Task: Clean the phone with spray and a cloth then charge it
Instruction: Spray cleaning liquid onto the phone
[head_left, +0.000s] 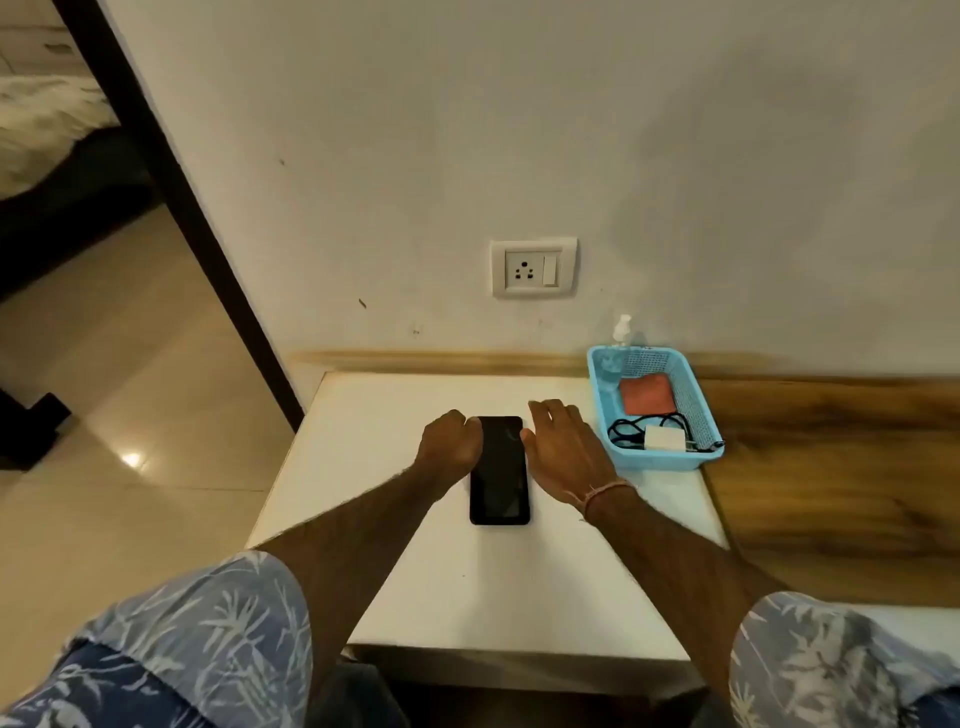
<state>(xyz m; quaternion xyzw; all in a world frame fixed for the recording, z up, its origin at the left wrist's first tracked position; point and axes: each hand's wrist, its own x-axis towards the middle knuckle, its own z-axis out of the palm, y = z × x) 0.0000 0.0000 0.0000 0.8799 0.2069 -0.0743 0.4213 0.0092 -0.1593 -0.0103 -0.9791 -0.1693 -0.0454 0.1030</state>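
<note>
Phone (499, 470): black, lies flat with screen up near the middle of the white table (395, 587)
Left hand (449, 440): fingers curled together, touching the phone's far left edge; if it really grips, I cannot tell
Right hand (563, 442): fingers spread apart, holding nothing, thumb at the phone's right edge
Basket (667, 460): blue, at the far right of the table, with an orange cloth (647, 395), a white charger (665, 440) with black cable, and a spray bottle (621, 332) in the far corner
Socket (533, 267): on the wall behind the table
</note>
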